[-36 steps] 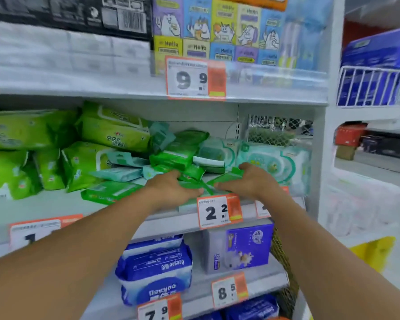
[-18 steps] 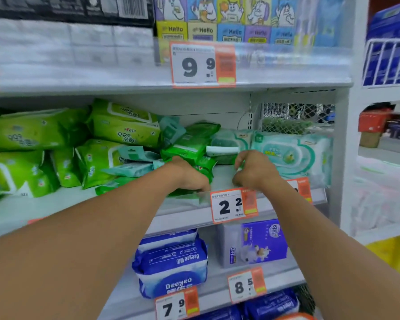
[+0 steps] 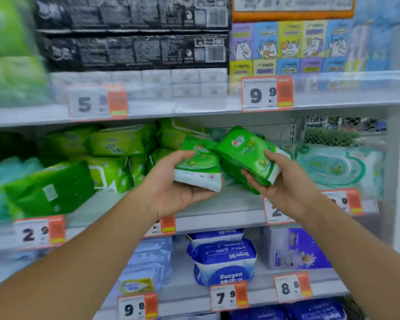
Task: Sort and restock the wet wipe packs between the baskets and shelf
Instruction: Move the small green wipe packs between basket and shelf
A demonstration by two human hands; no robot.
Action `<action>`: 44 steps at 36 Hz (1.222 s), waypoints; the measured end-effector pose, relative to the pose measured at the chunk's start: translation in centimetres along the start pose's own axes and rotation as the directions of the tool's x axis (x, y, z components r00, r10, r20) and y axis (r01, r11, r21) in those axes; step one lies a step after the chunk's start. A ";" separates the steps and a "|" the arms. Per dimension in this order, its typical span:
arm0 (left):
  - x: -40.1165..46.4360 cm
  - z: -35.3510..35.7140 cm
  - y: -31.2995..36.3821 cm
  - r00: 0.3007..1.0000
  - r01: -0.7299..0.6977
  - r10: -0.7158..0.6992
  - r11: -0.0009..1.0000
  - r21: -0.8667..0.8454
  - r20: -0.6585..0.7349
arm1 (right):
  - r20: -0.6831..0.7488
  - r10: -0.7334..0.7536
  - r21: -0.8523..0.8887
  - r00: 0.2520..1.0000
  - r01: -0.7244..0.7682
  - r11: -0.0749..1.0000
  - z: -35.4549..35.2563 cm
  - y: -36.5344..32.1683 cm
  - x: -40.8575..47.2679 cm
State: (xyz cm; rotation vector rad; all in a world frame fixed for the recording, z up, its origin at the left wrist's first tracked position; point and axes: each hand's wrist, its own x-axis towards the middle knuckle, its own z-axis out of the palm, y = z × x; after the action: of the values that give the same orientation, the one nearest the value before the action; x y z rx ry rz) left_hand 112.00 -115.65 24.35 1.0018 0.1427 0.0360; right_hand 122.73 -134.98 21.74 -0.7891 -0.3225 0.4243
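Note:
My left hand (image 3: pixel 171 188) grips a small green wet wipe pack (image 3: pixel 199 162) from below, thumb on its front. My right hand (image 3: pixel 284 181) grips another green wet wipe pack (image 3: pixel 247 151), with more green packs stacked under it, tilted up to the left. Both are held just above the front of the middle shelf (image 3: pixel 231 204). Behind them lie piled lime-green wipe packs (image 3: pixel 123 142) and a pale teal pack with a lid (image 3: pixel 333 167) at the right. No basket is in view.
A dark green pack (image 3: pixel 49 188) lies at the shelf's left front. Price tags (image 3: pixel 267 93) line the shelf edges. Black boxes and cartoon tissue packs fill the upper shelf; blue packs (image 3: pixel 224 262) and a purple box (image 3: pixel 300 250) sit below.
Both hands, earlier pressed down on packs on the shelf, have lifted with green packs held in them. The camera has swung left and pulled back.

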 end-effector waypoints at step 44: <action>-12.5 -18.6 -2.2 0.970 0.138 0.123 0.438 0.888 -0.212 | 0.209 0.552 -0.968 0.807 0.088 0.237 9.4 19.7 -5.3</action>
State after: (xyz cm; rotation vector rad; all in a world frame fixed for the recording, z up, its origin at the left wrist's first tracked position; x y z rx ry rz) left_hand 97.05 -102.47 13.93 2.1155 0.4323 0.0823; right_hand 109.22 -119.38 12.79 -2.0177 -1.0723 0.7732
